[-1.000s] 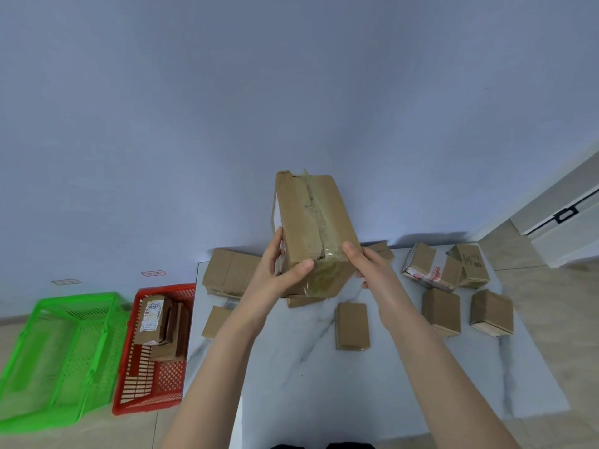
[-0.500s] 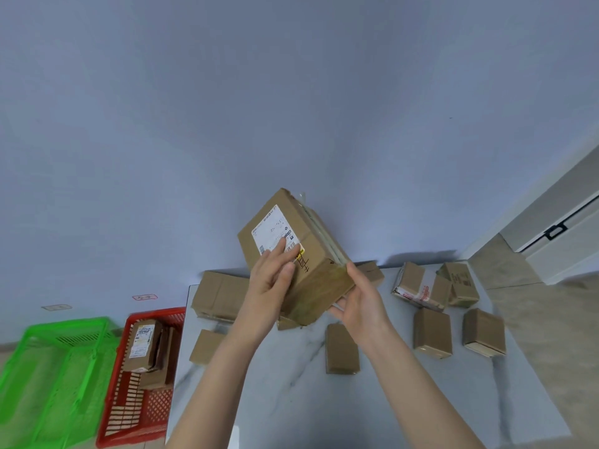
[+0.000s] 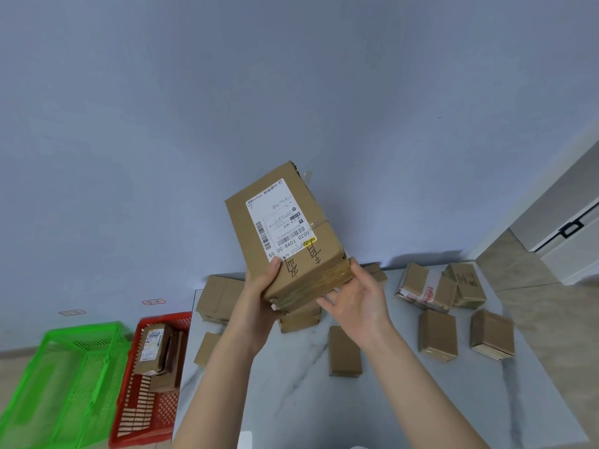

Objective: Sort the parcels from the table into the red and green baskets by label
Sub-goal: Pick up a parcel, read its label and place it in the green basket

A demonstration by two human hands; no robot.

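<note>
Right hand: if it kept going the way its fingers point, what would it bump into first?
Probably the held parcel: the right hand points left at its taped end. Depth is unclear; the left hand lies beyond.

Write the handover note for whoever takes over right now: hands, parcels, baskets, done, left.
Left hand grips the held parcel, label facing up; right hand steadies its taped end with straight fingers.
Done: sorted parcels lie in the red basket; none visible in the green basket.
Left: read the label, basket this parcel, then sort the remaining parcels on the table.
</note>
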